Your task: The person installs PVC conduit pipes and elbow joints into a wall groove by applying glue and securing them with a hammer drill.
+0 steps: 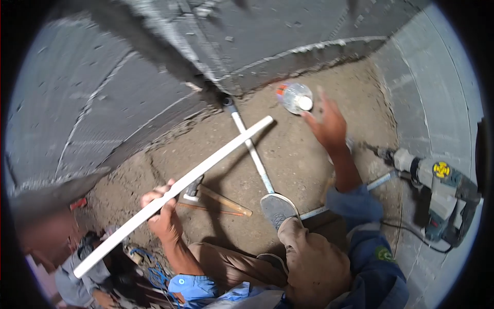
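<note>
My left hand (165, 213) is wrapped round a straight white plastic pipe (221, 155), which slants from lower left up to the middle of the view. Past the pipe, my right hand (329, 126) reaches over the floor with its fingers apart and slightly blurred, holding nothing. Close to those fingers a clear plastic bottle (293, 97) with a white cap and an orange label lies on the ground. Another white pipe (256, 160) runs along the floor from a fitting (228, 102) at the wall base to my shoe (278, 210), crossing beneath the held pipe.
A rotary hammer drill (445, 190) with a cable lies against the right wall. Near it, a pipe (383, 179) stretches along the floor. Wooden strips (225, 200) and a grey fitting (193, 190) sit by my left hand. Blue cord (158, 278) lies at lower left. Grey plastered walls surround the floor.
</note>
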### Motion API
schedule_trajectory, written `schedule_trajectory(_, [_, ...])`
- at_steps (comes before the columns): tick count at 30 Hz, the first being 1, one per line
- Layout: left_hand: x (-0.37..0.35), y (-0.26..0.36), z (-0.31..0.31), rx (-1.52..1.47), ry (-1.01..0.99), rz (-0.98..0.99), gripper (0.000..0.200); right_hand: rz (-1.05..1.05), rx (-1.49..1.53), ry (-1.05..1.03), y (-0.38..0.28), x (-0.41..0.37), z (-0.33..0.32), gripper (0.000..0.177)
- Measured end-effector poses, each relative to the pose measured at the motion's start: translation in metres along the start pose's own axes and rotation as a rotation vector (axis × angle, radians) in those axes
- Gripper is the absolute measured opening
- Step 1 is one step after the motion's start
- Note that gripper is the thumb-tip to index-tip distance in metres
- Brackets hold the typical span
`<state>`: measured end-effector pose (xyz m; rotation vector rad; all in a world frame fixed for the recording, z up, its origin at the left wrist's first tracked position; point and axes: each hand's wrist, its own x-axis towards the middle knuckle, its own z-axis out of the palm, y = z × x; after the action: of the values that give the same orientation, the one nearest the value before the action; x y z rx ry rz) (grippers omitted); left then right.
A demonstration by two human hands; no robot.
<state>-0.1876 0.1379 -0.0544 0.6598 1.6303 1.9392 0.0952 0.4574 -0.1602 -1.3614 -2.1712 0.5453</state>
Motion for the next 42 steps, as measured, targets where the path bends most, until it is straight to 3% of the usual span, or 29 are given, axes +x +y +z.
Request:
schedule_trajectory(2, [0.006,0.016,0.018,0.109,0.021,0.052,0.022,0.168,0.185,-0.053,-0.039,-0.007,-0.03,0.062])
schedule_trajectory(5, [0.01,0.044,0.048,0.213,0.04,0.059,0.022,0.054,0.391,-0.107,-0.079,-0.011,-0.048,0.053])
schedule_trajectory(7, [0.013,0.061,0.065,0.354,0.001,0.141,0.021,-0.154,0.607,-0.169,-0.147,-0.005,-0.088,0.046])
schedule_trajectory(10, [0.019,0.08,0.088,0.55,-0.007,0.23,0.016,-0.469,0.698,-0.18,-0.236,0.003,-0.138,0.043])
schedule_trajectory(13, [0.025,0.095,0.109,0.511,-0.051,0.249,0.021,-0.721,0.648,-0.148,-0.298,0.006,-0.177,0.048])
schedule_trajectory(16, [0.025,0.095,0.129,0.418,-0.139,0.313,0.024,-0.803,0.617,-0.092,-0.334,0.005,-0.207,0.052])
schedule_trajectory(18, [0.026,0.099,0.14,0.651,-0.162,0.34,0.024,-0.792,0.636,-0.075,-0.344,0.008,-0.211,0.053])
schedule_trajectory(20, [0.035,0.095,0.155,0.798,-0.194,0.191,0.033,-0.687,0.643,-0.128,-0.348,0.014,-0.212,0.053])
schedule_trajectory(22, [0.045,0.091,0.162,0.812,-0.249,0.193,0.036,-0.541,0.736,-0.231,-0.338,0.029,-0.194,0.049])
schedule_trajectory(24, [0.06,0.085,0.166,0.765,-0.289,0.381,0.036,-0.515,0.904,-0.327,-0.335,0.044,-0.189,0.043])
schedule_trajectory(28, [0.1,0.095,0.17,0.842,-0.469,0.314,0.031,-0.281,0.934,-0.305,-0.319,0.067,-0.16,0.042])
schedule_trajectory(29, [0.11,0.101,0.172,0.968,-0.504,0.184,0.038,-0.275,0.915,-0.267,-0.316,0.071,-0.158,0.042])
schedule_trajectory(30, [0.119,0.099,0.172,0.973,-0.514,0.183,0.038,-0.267,0.92,-0.261,-0.314,0.075,-0.158,0.042])
schedule_trajectory(32, [0.132,0.093,0.171,0.958,-0.541,0.332,0.036,-0.328,0.777,-0.207,-0.308,0.081,-0.158,0.046])
schedule_trajectory(34, [0.135,0.096,0.173,0.94,-0.548,0.337,0.033,-0.26,0.842,-0.264,-0.306,0.081,-0.159,0.052])
schedule_trajectory(36, [0.139,0.098,0.176,0.984,-0.556,0.297,0.032,-0.245,0.96,-0.18,-0.307,0.08,-0.157,0.039])
schedule_trajectory(38, [0.144,0.094,0.176,0.91,-0.54,0.366,0.031,-0.257,0.954,-0.15,-0.307,0.083,-0.157,0.038])
schedule_trajectory(42, [0.15,0.099,0.174,0.884,-0.512,0.359,0.03,-0.319,0.72,-0.16,-0.311,0.086,-0.163,0.039])
